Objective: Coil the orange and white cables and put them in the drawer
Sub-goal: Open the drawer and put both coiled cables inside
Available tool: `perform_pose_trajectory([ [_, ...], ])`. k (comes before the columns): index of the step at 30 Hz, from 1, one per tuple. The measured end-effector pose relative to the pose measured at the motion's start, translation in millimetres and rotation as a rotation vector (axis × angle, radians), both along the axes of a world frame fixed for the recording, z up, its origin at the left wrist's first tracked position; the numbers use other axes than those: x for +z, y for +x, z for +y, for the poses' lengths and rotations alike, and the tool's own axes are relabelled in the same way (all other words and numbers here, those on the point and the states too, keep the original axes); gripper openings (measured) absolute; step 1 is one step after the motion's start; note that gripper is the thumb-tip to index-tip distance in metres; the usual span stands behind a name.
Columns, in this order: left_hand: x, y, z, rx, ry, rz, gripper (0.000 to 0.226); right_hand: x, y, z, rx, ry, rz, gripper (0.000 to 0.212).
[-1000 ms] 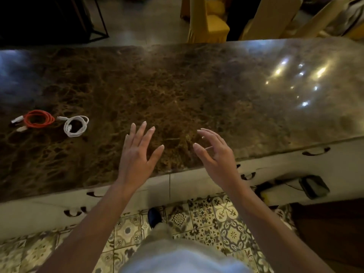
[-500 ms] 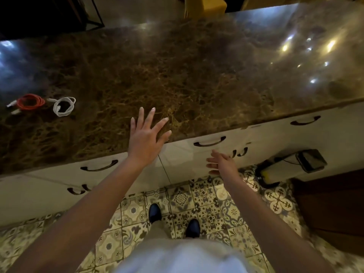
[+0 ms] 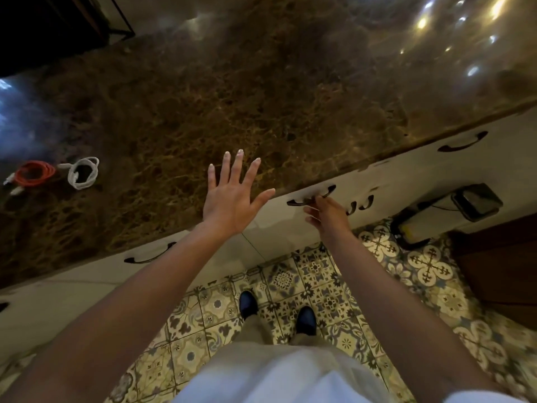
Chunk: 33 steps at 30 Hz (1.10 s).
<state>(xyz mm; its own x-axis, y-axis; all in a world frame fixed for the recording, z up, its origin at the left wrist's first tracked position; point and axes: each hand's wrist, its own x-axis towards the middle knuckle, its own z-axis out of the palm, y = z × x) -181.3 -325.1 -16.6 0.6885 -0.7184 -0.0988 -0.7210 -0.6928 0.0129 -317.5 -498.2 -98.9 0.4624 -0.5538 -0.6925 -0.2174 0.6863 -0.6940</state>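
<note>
The orange cable lies coiled at the far left of the brown marble counter. Just right of it is the coiled white cable. My left hand hovers flat over the counter's front edge, fingers spread, holding nothing. Below the edge, my right hand reaches the dark curved handle of the middle white drawer, its fingertips on the handle. The drawer is closed.
More white drawer fronts with dark handles run along under the counter. A dark box with a cord sits low at the right. Patterned floor tiles and my two dark shoes are below.
My right hand has dropped from above the counter to the drawer front and now touches the middle handle. The left hand stayed open over the edge. The view tilted downward.
</note>
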Motion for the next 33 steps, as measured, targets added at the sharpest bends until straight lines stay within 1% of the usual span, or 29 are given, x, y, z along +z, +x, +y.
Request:
perform_pose_trajectory([
  [3, 2.6, -1.8, 0.2, 0.002, 0.005, -0.010, 0.086, -1.8, -2.7, 2.1, -0.018, -0.016, -0.006, 0.014],
  [7, 2.8, -1.5, 0.4, 0.000, -0.001, -0.003, 0.088, -4.8, -21.8, 6.3, 0.020, -0.051, -0.009, 0.018],
  [10, 1.6, -0.4, 0.5, -0.003, 0.002, -0.013, 0.087, -7.4, -47.0, 10.0, 0.060, -0.069, -0.007, 0.021],
  [18, 2.7, -0.7, 1.3, 0.016, -0.010, 0.009, 0.085, -19.3, -125.2, 18.9, 0.110, -0.019, -0.042, 0.019],
  [24, 0.3, -2.7, 2.3, 0.007, -0.045, 0.008, 0.084, -13.6, -177.3, 31.0, 0.125, -0.089, -0.018, 0.022],
  [29, 1.1, -3.8, 2.4, 0.010, -0.051, -0.002, 0.085, -18.1, -193.2, 37.0, 0.104, -0.076, -0.012, 0.018],
  [33, 1.4, -3.6, 3.2, 0.012, -0.057, -0.005, 0.084, -16.3, -192.9, 37.9, 0.111, -0.079, -0.011, 0.021],
])
